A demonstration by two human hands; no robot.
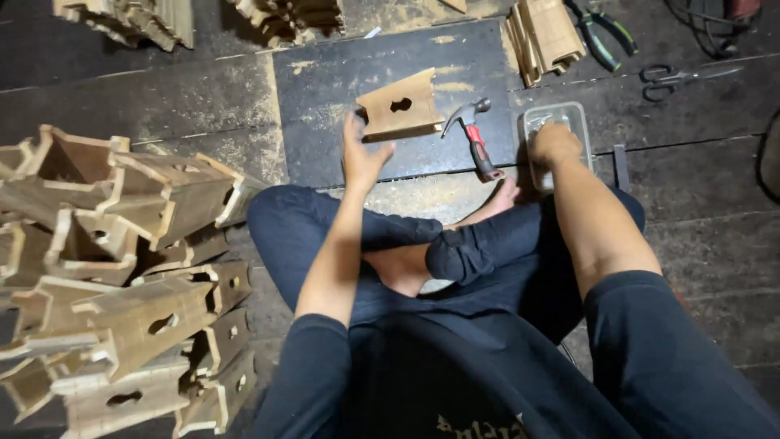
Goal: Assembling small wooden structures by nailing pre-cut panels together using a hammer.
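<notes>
I sit cross-legged on a dark floor. My left hand (360, 154) grips the near left corner of a small wooden piece (402, 106) with a keyhole-shaped cutout, lying on a dark mat (325, 81). My right hand (554, 145) reaches into a clear plastic container (569, 118) on the floor, fingers curled inside it; what they hold is hidden. A hammer (473, 138) with a red-and-black handle lies between the two hands, head toward the wooden piece.
A big pile of similar wooden pieces (122, 276) fills the left side. More wooden parts (543, 36) lie at the top. Pliers (603, 34), scissors (674, 77) and a cable (707, 24) lie at the top right. Sawdust covers the mat.
</notes>
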